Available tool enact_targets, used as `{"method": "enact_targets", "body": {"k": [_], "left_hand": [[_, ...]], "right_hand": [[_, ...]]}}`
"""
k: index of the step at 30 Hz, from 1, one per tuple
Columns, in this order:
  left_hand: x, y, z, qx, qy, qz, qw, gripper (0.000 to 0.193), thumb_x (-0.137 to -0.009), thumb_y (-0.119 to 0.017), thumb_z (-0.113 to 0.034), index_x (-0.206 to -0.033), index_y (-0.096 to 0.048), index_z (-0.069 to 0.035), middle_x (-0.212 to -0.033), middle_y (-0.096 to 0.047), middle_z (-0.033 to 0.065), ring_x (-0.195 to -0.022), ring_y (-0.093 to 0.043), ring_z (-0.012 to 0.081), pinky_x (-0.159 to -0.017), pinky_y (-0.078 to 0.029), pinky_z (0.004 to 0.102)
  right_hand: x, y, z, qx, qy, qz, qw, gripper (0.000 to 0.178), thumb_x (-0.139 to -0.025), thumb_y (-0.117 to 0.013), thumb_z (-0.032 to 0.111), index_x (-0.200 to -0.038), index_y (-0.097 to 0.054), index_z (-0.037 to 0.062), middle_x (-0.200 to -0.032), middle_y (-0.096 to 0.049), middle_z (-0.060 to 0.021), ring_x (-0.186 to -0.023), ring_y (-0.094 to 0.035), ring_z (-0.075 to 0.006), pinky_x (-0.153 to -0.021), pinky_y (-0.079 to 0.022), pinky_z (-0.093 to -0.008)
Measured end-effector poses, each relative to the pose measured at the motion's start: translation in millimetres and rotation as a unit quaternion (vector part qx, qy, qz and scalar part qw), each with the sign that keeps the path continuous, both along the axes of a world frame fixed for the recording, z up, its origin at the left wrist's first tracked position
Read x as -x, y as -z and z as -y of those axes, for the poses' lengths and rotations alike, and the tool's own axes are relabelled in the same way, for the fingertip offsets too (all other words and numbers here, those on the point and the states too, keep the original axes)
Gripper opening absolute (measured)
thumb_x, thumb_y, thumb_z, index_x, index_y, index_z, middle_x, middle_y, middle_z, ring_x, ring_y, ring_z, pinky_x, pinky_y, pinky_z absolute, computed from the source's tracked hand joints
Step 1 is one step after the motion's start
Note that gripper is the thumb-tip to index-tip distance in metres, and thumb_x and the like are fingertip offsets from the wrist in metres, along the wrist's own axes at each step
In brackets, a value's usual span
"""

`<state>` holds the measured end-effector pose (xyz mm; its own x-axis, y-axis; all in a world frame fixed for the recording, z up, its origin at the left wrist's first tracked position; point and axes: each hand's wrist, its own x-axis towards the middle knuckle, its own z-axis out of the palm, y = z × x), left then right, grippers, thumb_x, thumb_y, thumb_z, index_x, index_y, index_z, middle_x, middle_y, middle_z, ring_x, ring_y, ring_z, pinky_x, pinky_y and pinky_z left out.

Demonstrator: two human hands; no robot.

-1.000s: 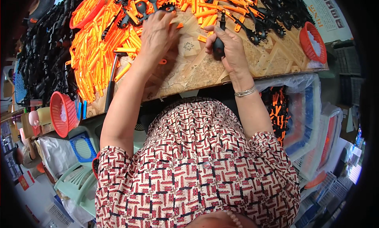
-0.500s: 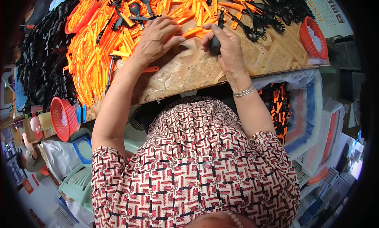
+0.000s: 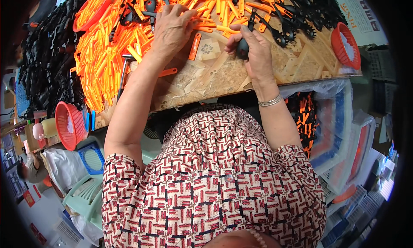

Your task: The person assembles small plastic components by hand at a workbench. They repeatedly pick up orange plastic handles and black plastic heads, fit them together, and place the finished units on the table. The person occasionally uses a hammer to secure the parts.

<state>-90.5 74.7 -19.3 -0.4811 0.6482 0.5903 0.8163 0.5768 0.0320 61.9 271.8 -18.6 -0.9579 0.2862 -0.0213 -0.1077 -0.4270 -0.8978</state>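
Observation:
My right hand (image 3: 257, 50) is closed around a black kitchen spoon (image 3: 243, 48), its rounded head low near my palm and its narrow shaft pointing away from me. To its left, my left hand (image 3: 173, 32) reaches over the pile of orange handles (image 3: 101, 69), fingers bent and somewhat apart, with nothing visible in them; the fingertips are partly hidden. A single orange handle (image 3: 195, 46) lies on the table just right of my left wrist. Several black utensil heads (image 3: 149, 6) lie beyond my left hand.
Red baskets stand at the table's left edge (image 3: 71, 127), far left (image 3: 92, 11) and right (image 3: 345, 46). A hammer (image 3: 123, 76) lies beside my left forearm. Black parts (image 3: 45, 63) are heaped at left, more black utensils (image 3: 297, 22) at far right. A plastic-lined crate (image 3: 333, 119) stands below the table's right edge.
My left hand has shifted slightly away from me, and a loose orange handle now shows on the table beside it. My right hand keeps the black spoon; the whole view has shifted a little.

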Motion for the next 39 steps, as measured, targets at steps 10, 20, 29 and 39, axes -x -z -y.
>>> {"method": "enact_targets", "body": {"k": [10, 20, 29, 39], "left_hand": [[6, -24, 24, -0.085, -0.001, 0.170, 0.982, 0.024, -0.087, -0.081, -0.022, -0.107, -0.074, -0.010, -0.114, -0.066, 0.0067, -0.108, -0.063, 0.0266, -0.094, -0.051, 0.0375], [-50, -69, 150, 0.086, -0.358, -0.113, 0.923, 0.044, -0.073, -0.069, 0.006, -0.109, -0.076, -0.016, -0.119, -0.071, 0.0039, -0.115, -0.062, 0.0271, -0.099, -0.050, 0.0400], [-32, -12, 35, 0.012, -0.070, 0.083, 0.994, 0.027, -0.090, -0.075, -0.019, -0.117, -0.075, -0.018, -0.117, -0.071, 0.0046, -0.116, -0.059, 0.0305, -0.102, -0.047, 0.0426], [-32, -30, -1, 0.153, 0.006, 0.061, 0.986, 0.033, -0.080, -0.075, -0.017, -0.112, -0.071, -0.021, -0.117, -0.062, 0.0004, -0.115, -0.054, 0.0259, -0.092, -0.043, 0.0401]], "right_hand": [[0, -3, 0, -0.008, 0.031, 0.011, 0.999, 0.035, -0.105, -0.060, 0.033, -0.113, -0.069, -0.0002, -0.077, -0.071, -0.0060, -0.066, -0.067, -0.0136, -0.062, -0.052, -0.0246], [-5, -3, 0, -0.017, 0.024, 0.013, 0.999, 0.035, -0.105, -0.061, 0.034, -0.111, -0.070, 0.0004, -0.077, -0.071, -0.0062, -0.066, -0.067, -0.0137, -0.062, -0.052, -0.0247], [-2, 0, -3, -0.010, 0.028, 0.006, 1.000, 0.035, -0.105, -0.061, 0.034, -0.111, -0.070, 0.0000, -0.077, -0.071, -0.0068, -0.065, -0.067, -0.0132, -0.061, -0.055, -0.0251], [-2, 0, 0, -0.024, 0.030, 0.025, 0.999, 0.035, -0.107, -0.057, 0.033, -0.112, -0.068, -0.0004, -0.076, -0.068, -0.0055, -0.065, -0.065, -0.0123, -0.064, -0.052, -0.0255]]}}
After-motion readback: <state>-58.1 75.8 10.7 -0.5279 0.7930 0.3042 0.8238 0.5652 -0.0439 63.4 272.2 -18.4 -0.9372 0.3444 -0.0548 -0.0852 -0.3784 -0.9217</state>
